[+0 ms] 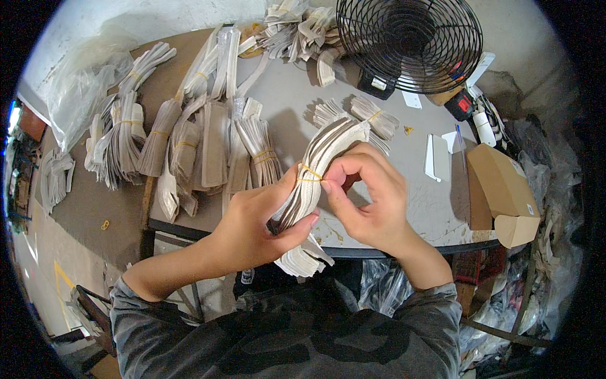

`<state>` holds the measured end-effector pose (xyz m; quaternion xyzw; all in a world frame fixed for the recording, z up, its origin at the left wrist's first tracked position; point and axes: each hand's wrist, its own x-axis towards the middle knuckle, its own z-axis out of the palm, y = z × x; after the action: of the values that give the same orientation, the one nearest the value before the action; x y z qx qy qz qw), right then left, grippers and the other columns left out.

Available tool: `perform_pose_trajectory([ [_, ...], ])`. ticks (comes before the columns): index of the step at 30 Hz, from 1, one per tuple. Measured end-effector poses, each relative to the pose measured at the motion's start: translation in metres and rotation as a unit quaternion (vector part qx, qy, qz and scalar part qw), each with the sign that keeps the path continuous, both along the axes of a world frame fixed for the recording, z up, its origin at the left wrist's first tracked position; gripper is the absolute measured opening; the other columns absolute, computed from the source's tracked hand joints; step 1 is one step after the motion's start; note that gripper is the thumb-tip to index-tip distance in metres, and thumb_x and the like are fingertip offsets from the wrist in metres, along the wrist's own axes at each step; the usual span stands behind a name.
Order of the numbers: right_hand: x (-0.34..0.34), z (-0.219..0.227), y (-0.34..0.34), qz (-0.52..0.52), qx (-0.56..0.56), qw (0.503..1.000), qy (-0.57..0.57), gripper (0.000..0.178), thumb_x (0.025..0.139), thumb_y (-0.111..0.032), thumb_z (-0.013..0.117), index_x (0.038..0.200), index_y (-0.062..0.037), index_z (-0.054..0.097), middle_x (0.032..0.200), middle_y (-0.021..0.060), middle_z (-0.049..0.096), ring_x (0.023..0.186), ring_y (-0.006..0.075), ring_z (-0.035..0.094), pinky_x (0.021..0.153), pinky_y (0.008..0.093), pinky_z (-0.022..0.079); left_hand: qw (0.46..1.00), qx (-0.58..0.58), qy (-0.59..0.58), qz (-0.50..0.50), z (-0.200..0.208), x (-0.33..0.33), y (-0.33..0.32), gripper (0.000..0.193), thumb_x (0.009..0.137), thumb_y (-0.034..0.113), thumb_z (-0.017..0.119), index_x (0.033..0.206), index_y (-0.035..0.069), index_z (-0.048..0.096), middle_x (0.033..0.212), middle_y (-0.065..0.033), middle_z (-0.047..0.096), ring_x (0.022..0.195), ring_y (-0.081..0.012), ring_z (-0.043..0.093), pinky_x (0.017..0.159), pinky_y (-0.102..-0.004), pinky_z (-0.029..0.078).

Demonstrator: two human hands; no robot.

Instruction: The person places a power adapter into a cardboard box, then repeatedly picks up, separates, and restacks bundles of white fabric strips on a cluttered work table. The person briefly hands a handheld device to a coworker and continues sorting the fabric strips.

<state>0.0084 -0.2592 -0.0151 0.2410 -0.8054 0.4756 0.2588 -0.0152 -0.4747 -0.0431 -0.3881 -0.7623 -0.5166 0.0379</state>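
Observation:
A curved bundle of off-white strips (338,135) is held up over the table's near edge, its lower end hanging past that edge. My left hand (255,215) wraps round the bundle's middle, thumb across the strips. A yellow rubber band (310,170) circles the bundle just above that grip. At the bundle's right side my right hand (377,197) pinches the band between thumb and forefinger. Behind the bundle lie banded strips (376,117) on the table. The strips' material cannot be made out.
Several banded bundles (257,148) lie along the left of the grey table (404,221). A black fan (410,44) stands at the back. A cardboard box (505,189) sits at the right edge, near a white phone-like slab (437,158). Clear plastic bags (88,82) lie far left.

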Motion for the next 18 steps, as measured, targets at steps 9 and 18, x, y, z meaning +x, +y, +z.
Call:
perform_pose_trajectory([
  [9, -0.001, -0.006, 0.003, 0.023, -0.007, 0.998, -0.055, 0.015, 0.091, 0.003, 0.069, 0.101, -0.0026, 0.058, 0.089, 0.0065, 0.057, 0.07, 0.0141, 0.058, 0.06, 0.0265, 0.049, 0.995, -0.051, -0.085, -0.022, 0.004, -0.002, -0.005, 0.068, 0.088, 0.004, 0.076, 0.148, -0.005, 0.046, 0.104, -0.0098, 0.077, 0.092, -0.0127, 0.073, 0.083, -0.0292, 0.056],
  [18, 0.009, -0.004, 0.0, 0.086, -0.246, 0.935, -0.239, 0.016, 0.094, -0.001, 0.068, 0.102, -0.0064, 0.056, 0.085, 0.0036, 0.061, 0.066, 0.0083, 0.055, 0.055, 0.0262, 0.045, 0.976, 0.017, -0.215, -0.041, 0.006, -0.008, -0.003, 0.06, 0.091, 0.004, 0.072, 0.146, -0.003, 0.049, 0.104, -0.0065, 0.073, 0.095, -0.0099, 0.066, 0.087, -0.0272, 0.053],
])
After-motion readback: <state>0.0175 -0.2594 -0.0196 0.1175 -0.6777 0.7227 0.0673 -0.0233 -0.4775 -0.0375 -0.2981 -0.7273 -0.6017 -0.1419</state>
